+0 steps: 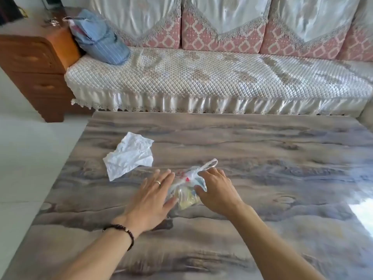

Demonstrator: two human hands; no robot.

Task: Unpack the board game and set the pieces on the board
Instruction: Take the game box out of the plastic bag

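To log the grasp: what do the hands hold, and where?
The right hand pinches the small clear plastic bag near its knotted top; the left hand rests flat against its side.

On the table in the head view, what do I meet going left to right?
White cloth → left hand → plastic bag → right hand.

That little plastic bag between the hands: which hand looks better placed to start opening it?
Probably the right hand. Its fingers curl on the knotted top of the plastic bag, beside the loose handle loop. The left hand lies flat with straight fingers against the bag's side, better suited to steadying it on the table.
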